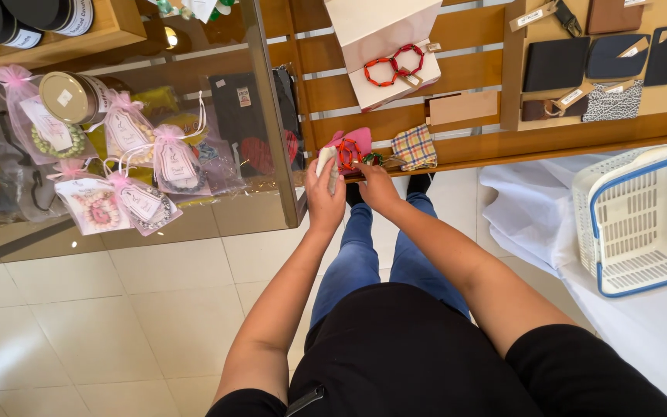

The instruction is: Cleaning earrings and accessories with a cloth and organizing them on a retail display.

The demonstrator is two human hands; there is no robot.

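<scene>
Black fabric of the person's top fills the bottom of the view, with blue jeans below it and both bare forearms stretching forward and away over pale floor tiles. At the far end of the reach, the left hand (324, 194) is wrapped around a small cream-coloured roll (328, 165), which stands roughly upright, its long axis running along the line of the arm. Just beside it, touching or nearly so, the right hand (377, 188) pinches with its fingertips at a red beaded bracelet (348, 154) that lies on a bright pink fabric pouch (355, 141); both hands are about equally near, the bracelet straight ahead between them. A yellow-and-red checked cloth pouch (415, 147) sits just to the right on the same slatted wooden display shelf (503, 143). Farther back, an open white gift box (386, 35) shows two more red bracelets, and dark leather wallets (554, 63) rest on a board. To the left stands a glass display case (272, 116) with pink sheer gift bags (140, 202) and a round tin. To the right, a white-and-blue plastic basket (636, 220) sits on a white cloth.
</scene>
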